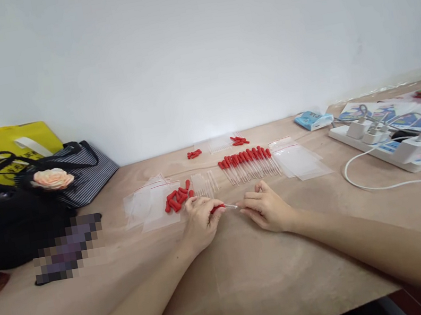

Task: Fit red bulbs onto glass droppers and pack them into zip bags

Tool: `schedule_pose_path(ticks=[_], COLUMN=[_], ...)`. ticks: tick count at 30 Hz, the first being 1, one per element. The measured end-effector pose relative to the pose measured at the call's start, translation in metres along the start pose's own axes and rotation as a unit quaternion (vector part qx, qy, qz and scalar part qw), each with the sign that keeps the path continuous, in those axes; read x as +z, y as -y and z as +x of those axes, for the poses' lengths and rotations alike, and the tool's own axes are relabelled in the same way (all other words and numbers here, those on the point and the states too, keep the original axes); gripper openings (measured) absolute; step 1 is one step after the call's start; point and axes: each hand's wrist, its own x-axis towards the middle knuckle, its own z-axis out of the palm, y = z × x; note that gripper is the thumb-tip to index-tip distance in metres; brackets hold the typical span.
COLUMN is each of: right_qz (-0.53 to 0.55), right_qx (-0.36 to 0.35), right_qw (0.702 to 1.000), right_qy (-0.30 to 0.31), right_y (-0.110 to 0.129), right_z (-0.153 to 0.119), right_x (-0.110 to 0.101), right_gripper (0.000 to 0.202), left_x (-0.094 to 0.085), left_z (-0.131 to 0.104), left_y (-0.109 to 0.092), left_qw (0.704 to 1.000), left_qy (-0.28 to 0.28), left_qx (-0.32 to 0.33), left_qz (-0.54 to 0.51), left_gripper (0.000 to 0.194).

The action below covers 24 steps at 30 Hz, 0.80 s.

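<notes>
My left hand [200, 221] pinches a red rubber dropper bulb [218, 208]. From it a thin clear glass tube [230, 206] points right, its far end at the closed fingertips of my right hand [266, 207]. Bulb and tube are in line and meet near my left thumb. Just beyond my left hand lie loose red bulbs [177, 199] on clear zip bags [153, 202], beside several bare glass tubes [206, 184]. Behind my right hand, droppers [250, 164] with red bulbs fitted lie side by side in a row.
More bags [299, 158] lie right of the row. Further back are two small piles of bulbs [194, 154]. A power strip [386, 147] with cables and a blue packet [313, 120] are at right. Bags [87, 172] and a blurred-out dark object [68, 249] are at left.
</notes>
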Motion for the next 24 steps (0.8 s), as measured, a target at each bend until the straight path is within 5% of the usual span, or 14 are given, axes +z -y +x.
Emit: schedule_pose_path(ticks=[7,24], right_qz=[-0.044,0.01], right_qx=[-0.049,0.004], right_qw=[0.998,1.0], right_qy=[0.017,0.019], right_y=[-0.008,0.004], right_z=[-0.001,0.007], right_x=[-0.007,0.005], right_gripper=[0.024,0.023], left_x=[0.0,0.001], left_z=[-0.003,-0.002], left_y=[-0.005,-0.006], left_qw=[0.998,0.996], left_qy=[0.043,0.047], left_qx=[0.047,0.079], left_qz=[0.01,0.004], left_gripper=[0.017,0.017])
